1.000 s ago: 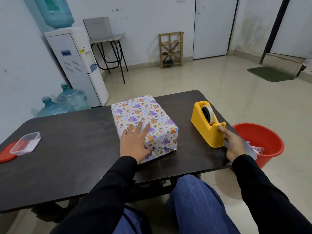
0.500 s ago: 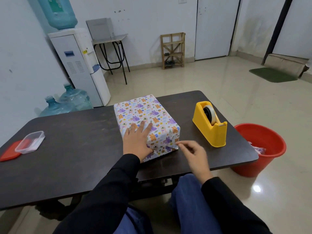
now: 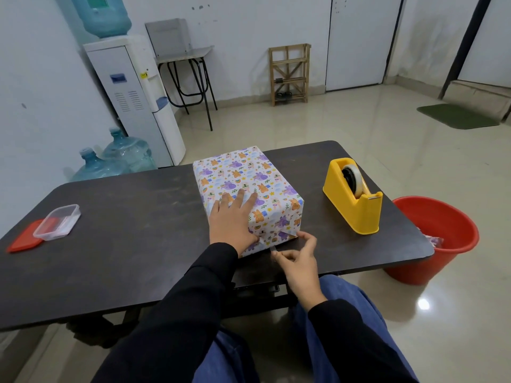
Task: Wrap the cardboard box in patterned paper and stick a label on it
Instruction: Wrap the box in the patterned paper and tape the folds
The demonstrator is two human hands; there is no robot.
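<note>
While the wrapped box (image 3: 246, 194) lies mid-table (image 3: 132, 244), its near top edge is pressed flat under the spread left hand (image 3: 232, 221). Just below the near end face, a short strip of clear tape (image 3: 272, 248) is pinched in the right hand (image 3: 300, 265), fingertips closed, beside the folded paper flap.

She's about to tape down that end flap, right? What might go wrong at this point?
The strip of tape is small and pinched in the right hand; it may curl, stick to a fingertip or land crooked.

The left hand rests flat on the wrapped box. If it lifts, the folded end flap might spring open.

The box's near end sits close to the table edge, so a hard push might slide it.
</note>
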